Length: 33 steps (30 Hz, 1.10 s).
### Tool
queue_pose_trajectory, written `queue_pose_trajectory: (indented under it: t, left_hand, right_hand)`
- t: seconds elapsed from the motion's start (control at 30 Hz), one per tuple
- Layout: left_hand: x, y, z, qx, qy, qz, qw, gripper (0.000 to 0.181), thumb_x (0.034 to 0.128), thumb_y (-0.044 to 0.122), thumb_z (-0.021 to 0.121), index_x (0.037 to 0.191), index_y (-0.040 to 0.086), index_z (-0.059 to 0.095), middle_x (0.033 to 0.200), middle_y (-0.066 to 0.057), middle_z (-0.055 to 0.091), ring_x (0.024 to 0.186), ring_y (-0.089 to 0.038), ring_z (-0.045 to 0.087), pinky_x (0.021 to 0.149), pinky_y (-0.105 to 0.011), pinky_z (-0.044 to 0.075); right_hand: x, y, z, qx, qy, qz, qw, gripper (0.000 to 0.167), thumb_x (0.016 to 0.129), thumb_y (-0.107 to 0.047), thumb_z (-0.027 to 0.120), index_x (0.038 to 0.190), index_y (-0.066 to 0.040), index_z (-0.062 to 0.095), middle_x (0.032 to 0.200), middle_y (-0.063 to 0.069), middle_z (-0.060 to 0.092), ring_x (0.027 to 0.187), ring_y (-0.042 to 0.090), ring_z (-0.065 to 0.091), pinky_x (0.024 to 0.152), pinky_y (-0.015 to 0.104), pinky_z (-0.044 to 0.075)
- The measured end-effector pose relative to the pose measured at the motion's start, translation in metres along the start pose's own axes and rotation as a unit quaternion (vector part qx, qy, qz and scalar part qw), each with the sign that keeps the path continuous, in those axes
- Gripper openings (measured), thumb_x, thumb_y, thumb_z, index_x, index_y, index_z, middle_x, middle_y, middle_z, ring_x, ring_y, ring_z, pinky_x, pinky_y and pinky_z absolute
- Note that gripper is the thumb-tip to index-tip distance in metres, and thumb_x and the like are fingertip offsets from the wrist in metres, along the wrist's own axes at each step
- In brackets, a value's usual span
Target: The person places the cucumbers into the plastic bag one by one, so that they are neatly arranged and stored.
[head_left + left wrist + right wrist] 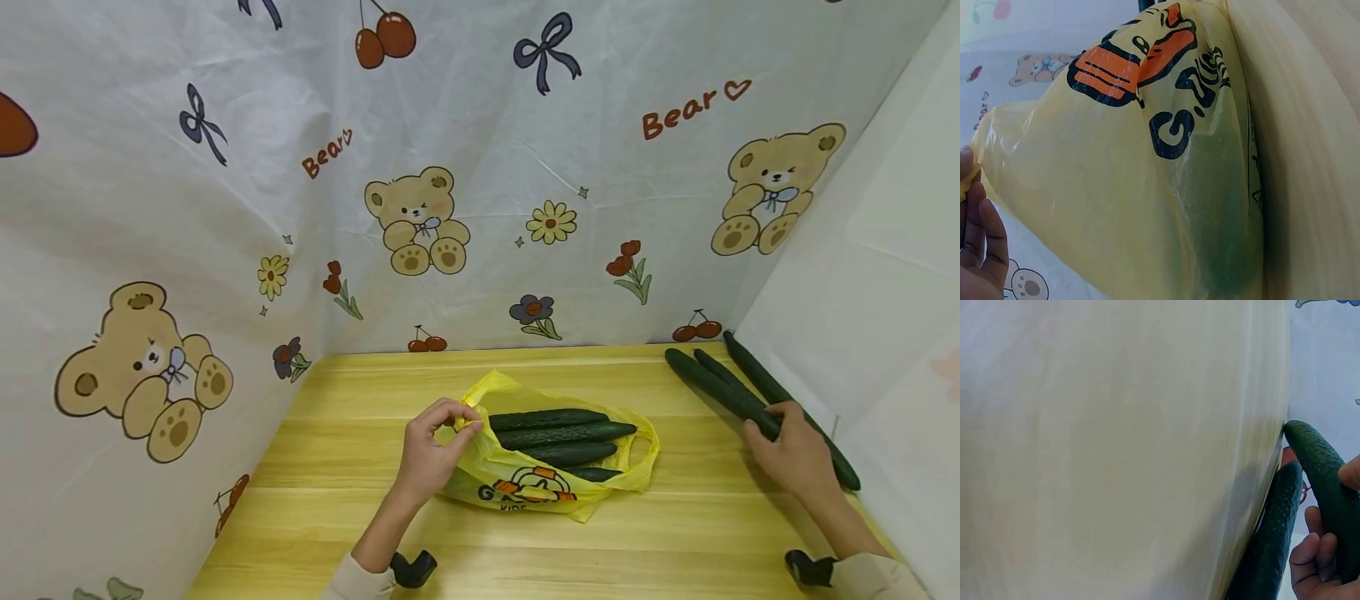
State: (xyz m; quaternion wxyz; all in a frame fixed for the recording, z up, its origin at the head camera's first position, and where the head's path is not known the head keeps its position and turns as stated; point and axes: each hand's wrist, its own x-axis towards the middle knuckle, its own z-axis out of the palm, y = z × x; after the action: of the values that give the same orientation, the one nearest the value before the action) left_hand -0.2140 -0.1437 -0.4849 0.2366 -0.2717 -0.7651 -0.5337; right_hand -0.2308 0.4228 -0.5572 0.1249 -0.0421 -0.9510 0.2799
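A yellow plastic bag [517, 479] lies on its side on the table, its mouth turned up and several dark green cucumbers [566, 435] inside. My left hand [429, 450] pinches the bag's left rim between thumb and fingers. In the left wrist view the thin bag [1104, 181] is pulled taut from those fingertips. Over at the right, my right hand [797, 458] grips the near end of a cucumber [712, 383]. The right wrist view has thumb and fingers around this cucumber [1322, 462], with another cucumber [1272, 531] close beside it.
Another cucumber [780, 396] lies along the table's right edge by the white wall [870, 283]. A bear-printed sheet [480, 300] rises behind and to the left of the wood-grain table [337, 433]. Dark wrist-worn pieces [414, 570] show near both sleeves.
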Motion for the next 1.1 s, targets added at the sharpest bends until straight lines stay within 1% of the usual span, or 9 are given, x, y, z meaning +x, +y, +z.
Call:
queue_pose_trajectory:
  t: [0.1, 0.2, 0.4, 0.5, 0.67, 0.73, 0.83, 0.97, 1.1]
  left_hand:
    - [0.0, 0.0, 0.001, -0.001, -0.001, 0.001, 1.0, 0.012, 0.0974, 0.011, 0.081, 0.103, 0.022, 0.077, 0.098, -0.01, 0.076, 0.09, -0.011, 0.066, 0.081, -0.025, 0.053]
    - [0.001, 0.0, 0.001, 0.001, -0.001, 0.001, 1.0, 0.012, 0.0973, 0.011, 0.081, 0.102, 0.022, 0.078, 0.097, -0.009, 0.076, 0.089, -0.011, 0.066, 0.081, -0.025, 0.053]
    - [0.0, 0.001, 0.001, 0.002, 0.0, -0.002, 1.0, 0.012, 0.097, 0.011, 0.081, 0.102, 0.022, 0.078, 0.097, -0.004, 0.076, 0.089, -0.011, 0.065, 0.082, -0.024, 0.052]
    - [0.0, 0.002, 0.001, 0.0, -0.001, -0.004, 1.0, 0.012, 0.0972, 0.012, 0.081, 0.103, 0.022, 0.078, 0.098, -0.004, 0.076, 0.09, -0.011, 0.065, 0.083, -0.024, 0.052]
    - [0.0, 0.001, 0.002, -0.003, -0.004, -0.005, 1.0, 0.012, 0.0975, 0.011, 0.081, 0.103, 0.022, 0.077, 0.097, -0.008, 0.076, 0.09, -0.012, 0.066, 0.083, -0.024, 0.053]
    - [0.0, 0.001, 0.002, -0.003, -0.004, -0.004, 1.0, 0.012, 0.0977, 0.011, 0.08, 0.103, 0.022, 0.077, 0.097, -0.008, 0.076, 0.09, -0.012, 0.066, 0.083, -0.024, 0.053]
    - [0.0, 0.0, 0.001, -0.002, -0.004, 0.0, 1.0, 0.013, 0.0976, 0.011, 0.08, 0.103, 0.022, 0.077, 0.097, -0.005, 0.076, 0.09, -0.012, 0.065, 0.083, -0.024, 0.053]
    - [-0.001, 0.0, 0.001, -0.001, -0.003, 0.002, 1.0, 0.013, 0.0974, 0.011, 0.081, 0.103, 0.022, 0.077, 0.097, -0.002, 0.076, 0.089, -0.011, 0.065, 0.082, -0.024, 0.053]
    - [-0.001, 0.001, 0.001, 0.0, -0.004, 0.002, 1.0, 0.013, 0.0972, 0.011, 0.081, 0.103, 0.022, 0.077, 0.097, -0.001, 0.076, 0.089, -0.011, 0.065, 0.082, -0.024, 0.053]
  right_hand:
    - [0.0, -0.001, -0.002, 0.003, -0.007, 0.013, 0.9999, 0.07, 0.11, -0.041, 0.054, 0.148, 0.014, 0.037, 0.089, 0.026, 0.068, 0.073, 0.031, 0.063, 0.062, 0.044, 0.048]
    - [0.0, -0.002, -0.003, 0.006, -0.003, 0.014, 0.9999, 0.07, 0.109, -0.041, 0.054, 0.149, 0.013, 0.036, 0.09, 0.026, 0.067, 0.073, 0.031, 0.063, 0.062, 0.045, 0.048]
    - [-0.002, -0.003, -0.004, 0.018, 0.012, 0.012, 0.9997, 0.067, 0.109, -0.039, 0.055, 0.147, 0.013, 0.038, 0.098, 0.034, 0.067, 0.079, 0.042, 0.066, 0.066, 0.053, 0.049]
    - [-0.002, -0.003, -0.005, 0.021, 0.012, 0.019, 0.9995, 0.067, 0.109, -0.04, 0.054, 0.148, 0.012, 0.037, 0.101, 0.036, 0.068, 0.079, 0.042, 0.066, 0.063, 0.048, 0.048]
    - [-0.004, -0.005, -0.01, 0.025, 0.001, 0.028, 0.9993, 0.068, 0.11, -0.042, 0.051, 0.15, 0.01, 0.034, 0.095, 0.031, 0.068, 0.072, 0.029, 0.061, 0.059, 0.035, 0.041]
    - [-0.006, -0.007, -0.012, 0.027, -0.003, 0.031, 0.9992, 0.068, 0.11, -0.042, 0.051, 0.151, 0.01, 0.034, 0.093, 0.029, 0.068, 0.07, 0.027, 0.059, 0.059, 0.035, 0.041]
    - [-0.007, -0.009, -0.015, 0.026, 0.0, 0.033, 0.9991, 0.068, 0.11, -0.041, 0.051, 0.15, 0.01, 0.034, 0.096, 0.033, 0.067, 0.07, 0.028, 0.058, 0.058, 0.035, 0.041]
    - [-0.009, -0.009, -0.015, 0.028, 0.008, 0.025, 0.9993, 0.065, 0.109, -0.039, 0.053, 0.148, 0.01, 0.036, 0.101, 0.039, 0.067, 0.071, 0.03, 0.06, 0.058, 0.035, 0.041]
    - [-0.009, -0.007, -0.015, 0.031, 0.015, 0.016, 0.9993, 0.064, 0.108, -0.038, 0.055, 0.147, 0.011, 0.038, 0.101, 0.04, 0.067, 0.071, 0.03, 0.06, 0.058, 0.035, 0.041]
